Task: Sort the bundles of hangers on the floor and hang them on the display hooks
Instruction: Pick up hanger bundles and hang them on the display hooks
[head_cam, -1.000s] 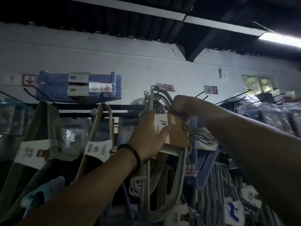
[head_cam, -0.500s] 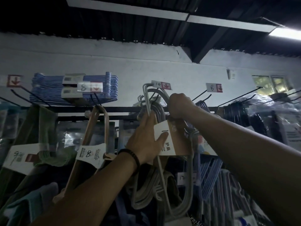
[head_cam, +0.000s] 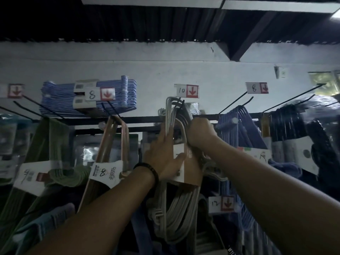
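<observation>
Left grip (head_cam: 163,157) pinches the grey hanger bundle (head_cam: 176,214) at its card, thumb across; right grip (head_cam: 200,133), at 1 o'clock, is fisted round the necks; the loops appear to have just dropped onto the display hook (head_cam: 179,103), so hanging seems nearly done; pink bundle (head_cam: 114,142) crowds 9 o'clock, blue bundle (head_cam: 237,126) 3 o'clock; room remains rearward along the hook.
</observation>
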{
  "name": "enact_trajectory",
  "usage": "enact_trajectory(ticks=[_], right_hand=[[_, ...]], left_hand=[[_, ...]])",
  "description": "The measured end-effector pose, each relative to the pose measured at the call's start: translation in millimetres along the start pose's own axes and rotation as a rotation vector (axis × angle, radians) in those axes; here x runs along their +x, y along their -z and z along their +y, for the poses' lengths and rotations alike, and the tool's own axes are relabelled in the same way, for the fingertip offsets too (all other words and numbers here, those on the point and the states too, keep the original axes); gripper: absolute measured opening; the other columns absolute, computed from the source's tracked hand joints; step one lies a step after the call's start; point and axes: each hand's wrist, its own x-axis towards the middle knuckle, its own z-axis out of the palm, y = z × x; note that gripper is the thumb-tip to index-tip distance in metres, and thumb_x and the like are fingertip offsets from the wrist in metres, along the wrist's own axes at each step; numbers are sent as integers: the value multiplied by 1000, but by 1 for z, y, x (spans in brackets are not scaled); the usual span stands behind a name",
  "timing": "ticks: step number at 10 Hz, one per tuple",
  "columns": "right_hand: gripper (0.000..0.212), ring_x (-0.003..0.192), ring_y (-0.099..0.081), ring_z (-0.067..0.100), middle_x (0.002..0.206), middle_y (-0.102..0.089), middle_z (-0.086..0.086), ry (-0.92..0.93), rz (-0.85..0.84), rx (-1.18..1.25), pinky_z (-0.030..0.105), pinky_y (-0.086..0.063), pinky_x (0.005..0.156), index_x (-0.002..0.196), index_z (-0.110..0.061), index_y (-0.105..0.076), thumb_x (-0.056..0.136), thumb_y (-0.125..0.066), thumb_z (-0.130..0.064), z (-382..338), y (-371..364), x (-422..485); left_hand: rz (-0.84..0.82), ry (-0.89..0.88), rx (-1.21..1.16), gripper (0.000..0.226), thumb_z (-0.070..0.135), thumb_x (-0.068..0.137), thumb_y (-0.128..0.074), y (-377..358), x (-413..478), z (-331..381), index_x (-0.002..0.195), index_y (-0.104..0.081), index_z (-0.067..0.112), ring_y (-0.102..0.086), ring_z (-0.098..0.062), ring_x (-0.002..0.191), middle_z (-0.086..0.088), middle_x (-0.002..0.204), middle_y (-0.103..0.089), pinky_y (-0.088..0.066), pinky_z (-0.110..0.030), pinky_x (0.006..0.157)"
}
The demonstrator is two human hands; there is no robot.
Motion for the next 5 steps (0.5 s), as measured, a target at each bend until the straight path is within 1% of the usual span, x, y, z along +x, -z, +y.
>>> enact_trajectory(ticks=[1, 2, 3, 4, 5], right_hand=[[29, 95, -66, 33, 109, -66, 16, -105, -68, -27, 43, -57, 80, 117, -5, -64, 100, -53, -25, 19, -13, -13], [53, 98, -69, 37, 116, -68, 20, -93, -183, 53, 51, -58, 89, 117, -12, -67, 96, -47, -56, 33, -13, -17], [64, 82, -71, 30, 95, -71, 13, 24, -216, 89, 46, -62, 79, 91, -15, -70, 92, -42, -73, 42, 2, -15], [54, 77, -69, 28, 84, -65, 10, 80, -234, 113, 43, -63, 74, 85, -12, -66, 98, -49, -61, 50, 21, -19], [36, 75, -67, 31, 82, -64, 10, 66, -82, 134, 41, -61, 68, 76, -17, -58, 95, -54, -47, 60, 30, -36]], left_hand=[[-118, 46, 74, 101, 68, 88, -51, -13, -12, 2, 161, 12, 38, -13, -35, 157, 17, 168, 24, -32, -61, 118], [-218, 145, 98, 104, 63, 92, -59, -16, -15, 13, 161, 14, 37, -4, -37, 157, 18, 163, 35, -25, -63, 120], [-253, 174, 122, 98, 63, 91, -59, -12, -12, 20, 162, 4, 40, -9, -36, 157, 18, 165, 32, -26, -58, 122], [-269, 169, 176, 82, 66, 86, -56, -10, -16, 18, 156, -21, 41, -26, -37, 150, 12, 170, 8, -36, -56, 117], [-231, 184, 193, 86, 67, 86, -55, 3, -28, 27, 157, -17, 37, -33, -38, 147, 1, 169, -11, -38, -58, 114]])
